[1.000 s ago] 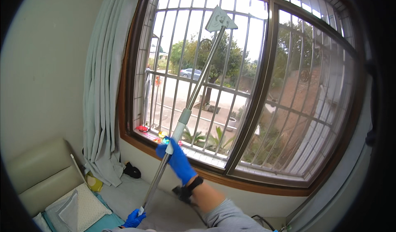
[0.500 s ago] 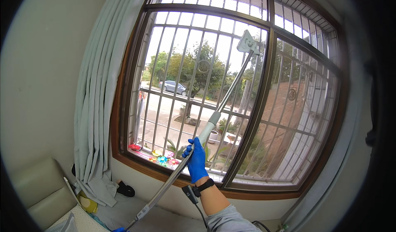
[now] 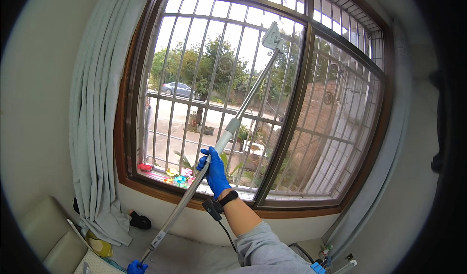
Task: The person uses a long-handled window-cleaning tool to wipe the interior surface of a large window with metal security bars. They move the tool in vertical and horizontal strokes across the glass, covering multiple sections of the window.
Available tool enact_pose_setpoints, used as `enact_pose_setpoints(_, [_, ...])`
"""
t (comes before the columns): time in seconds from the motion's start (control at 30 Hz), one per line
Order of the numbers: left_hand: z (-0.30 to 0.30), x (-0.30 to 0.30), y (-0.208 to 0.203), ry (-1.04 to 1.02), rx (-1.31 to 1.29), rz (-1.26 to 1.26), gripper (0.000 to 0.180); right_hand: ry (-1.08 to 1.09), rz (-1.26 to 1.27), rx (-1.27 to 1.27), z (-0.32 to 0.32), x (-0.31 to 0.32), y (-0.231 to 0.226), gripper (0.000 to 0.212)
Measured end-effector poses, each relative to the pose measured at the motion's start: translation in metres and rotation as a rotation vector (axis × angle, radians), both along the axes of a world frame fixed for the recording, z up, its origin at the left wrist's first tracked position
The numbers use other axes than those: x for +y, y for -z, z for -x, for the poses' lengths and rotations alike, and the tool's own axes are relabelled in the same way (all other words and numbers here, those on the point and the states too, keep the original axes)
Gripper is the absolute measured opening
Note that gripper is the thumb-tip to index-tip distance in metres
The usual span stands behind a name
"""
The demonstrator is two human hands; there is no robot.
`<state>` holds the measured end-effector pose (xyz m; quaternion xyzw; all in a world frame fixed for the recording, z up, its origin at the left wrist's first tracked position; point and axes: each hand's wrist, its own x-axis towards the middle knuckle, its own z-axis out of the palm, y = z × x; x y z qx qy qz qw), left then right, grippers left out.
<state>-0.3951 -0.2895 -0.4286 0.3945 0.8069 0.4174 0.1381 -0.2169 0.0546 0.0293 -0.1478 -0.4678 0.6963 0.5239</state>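
I hold a long-handled window mop with both hands in blue gloves. My right hand (image 3: 215, 174) is wrapped round the middle of its silvery-grey pole (image 3: 226, 140), with a black strap at the wrist. My left hand (image 3: 136, 267) grips the pole's lower end, partly cut off by the lower edge of the view. The pole slants up to the right. Its pale, roughly triangular mop head (image 3: 271, 36) is at the upper right of the large left window pane (image 3: 214, 79); whether it presses on the glass I cannot tell.
Brown window frame (image 3: 287, 137) with metal bars beyond the glass. Colourful artificial flowers (image 3: 180, 179) sit along the sill. Pale curtains (image 3: 95, 128) hang on the left; another hangs at right. Below are a grey-covered surface (image 3: 189, 249), a beige padded backrest (image 3: 46, 232) and a black object (image 3: 140, 221).
My view has shifted, so the window sits further left and higher. The mop head has moved slightly left, away from the middle frame bar. More of my left hand shows.
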Motion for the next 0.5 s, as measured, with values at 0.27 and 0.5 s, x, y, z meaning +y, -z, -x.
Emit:
enact_pose_setpoints(0.27, [-0.002, -0.006, -0.048, 0.079, -0.128, -0.019, 0.023, -0.097, -0.005, 0.042, 0.007, 0.003, 0.001, 0.033])
enact_pose_setpoints(0.5, [-0.013, -0.014, -0.023, 0.005, 0.018, 0.033, 0.022, -0.053, 0.020, 0.088, 0.003, -0.026, 0.002, 0.030])
